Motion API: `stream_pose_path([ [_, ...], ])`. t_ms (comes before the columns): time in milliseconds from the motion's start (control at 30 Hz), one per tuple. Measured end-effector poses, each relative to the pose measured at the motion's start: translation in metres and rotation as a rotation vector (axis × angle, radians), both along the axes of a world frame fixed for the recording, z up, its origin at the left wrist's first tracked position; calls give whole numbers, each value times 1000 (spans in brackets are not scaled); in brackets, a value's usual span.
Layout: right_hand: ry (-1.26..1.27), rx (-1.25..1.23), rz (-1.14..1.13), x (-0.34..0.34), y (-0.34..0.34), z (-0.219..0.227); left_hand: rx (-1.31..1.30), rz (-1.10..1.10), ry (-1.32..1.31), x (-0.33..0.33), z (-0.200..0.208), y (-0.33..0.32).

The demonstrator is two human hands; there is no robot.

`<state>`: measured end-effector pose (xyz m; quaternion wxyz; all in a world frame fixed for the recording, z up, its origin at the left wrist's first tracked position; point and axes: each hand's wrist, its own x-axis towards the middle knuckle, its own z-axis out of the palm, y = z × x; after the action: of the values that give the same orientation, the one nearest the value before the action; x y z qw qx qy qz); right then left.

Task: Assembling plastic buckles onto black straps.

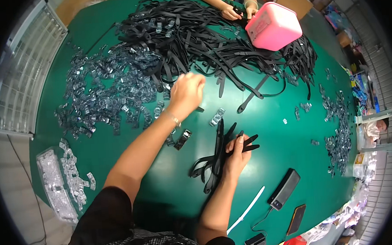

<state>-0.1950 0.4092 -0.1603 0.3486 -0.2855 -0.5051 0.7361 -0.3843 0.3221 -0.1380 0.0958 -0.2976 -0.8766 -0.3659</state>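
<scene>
My right hand (pixel 237 158) is closed around several black rubber straps (pixel 218 150). Their ends stick out past the fingers, and their looped parts hang toward my forearm. Farther forward and to the left, my left hand (pixel 186 95) is curled, with its fingertips blurred and turned away. Whatever it may hold is hidden; a short dark tip (pixel 199 109) shows just beside it. This hand is at the near edge of a large heap of black straps (pixel 191 38). Between my hands lie a clear plastic buckle-like piece (pixel 217 117) and a darker shiny one (pixel 182 139).
Clear bluish plastic pieces (pixel 109 82) are piled at left, more (pixel 338 132) at right. A clear tray (pixel 55 187) stands at the left edge. A power bank (pixel 284 189), phone (pixel 296 219) and white strip (pixel 247 210) lie near right. Across, another person's hands (pixel 232 12) work beside a pink bin (pixel 274 26).
</scene>
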Motion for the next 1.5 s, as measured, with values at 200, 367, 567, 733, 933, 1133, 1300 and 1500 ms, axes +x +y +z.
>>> stream_pose_path([
  [200, 14, -43, 22, 3, 5, 0, -181, 94, 165, -63, -18, 39],
  [367, 16, -46, 19, 1, 2, 2, -397, 55, 139, -80, -12, 43],
  [567, -79, 24, 7, 1, 3, 2, 560, -334, -540, -12, -1, 26],
  [733, -73, -1, 18, 3, 1, 7, 813, -444, -1415, 75, 4, -4],
  [933, -51, 114, 37, 4, -1, 3, 799, -399, -1509, 85, -11, -6],
  [1133, -99, 229, 29, 4, -4, 0, 758, -430, -1494, 86, -13, -8],
  [1300, -120, 258, 40, 4, -5, 1, 744, -397, -1494, 86, -13, -9],
  [1500, -145, 273, 58, 3, -4, 2, 720, -411, -1443, 87, -14, -9],
])
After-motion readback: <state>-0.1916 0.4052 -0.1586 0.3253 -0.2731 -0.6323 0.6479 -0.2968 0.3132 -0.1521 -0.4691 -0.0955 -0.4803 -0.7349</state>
